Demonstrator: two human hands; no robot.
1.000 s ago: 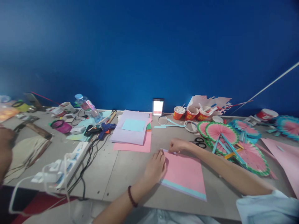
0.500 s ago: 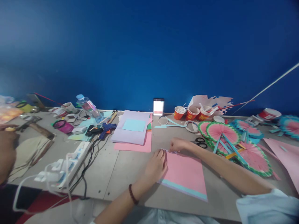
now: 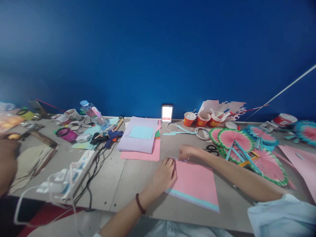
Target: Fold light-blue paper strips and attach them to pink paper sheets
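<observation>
The square pink paper sheet (image 3: 195, 182), with a light blue strip and a lavender margin along its near edge, lies on the grey table (image 3: 140, 184) in front of the person. The left hand (image 3: 164, 175) rests palm down over the left edge of the sheet, its fingers extended and close together, clamped on nothing visible. The right hand (image 3: 189, 152) is positioned at the far edge, near the far left corner, with its fingers curled inward; whether they pinch the paper cannot be determined.

Black-handled scissors (image 3: 212, 150) are located beyond the right forearm, beside the round pink pleated paper fans with green rims (image 3: 235, 140). Light blue paper strips (image 3: 186, 130) and a white tape roll (image 3: 202, 133) lie beyond the right hand. Red paper cups (image 3: 202, 119) stand farther back, near the dark blue wall (image 3: 158, 59). The upright phone with a lit screen (image 3: 167, 113) is left of the cups.

To the left: a lavender paper stack (image 3: 137, 144) bearing a small light blue sheet (image 3: 141, 132), a blue glue gun (image 3: 112, 136), a clear plastic bottle (image 3: 95, 115) that tilts, and a white power strip (image 3: 80, 171).
</observation>
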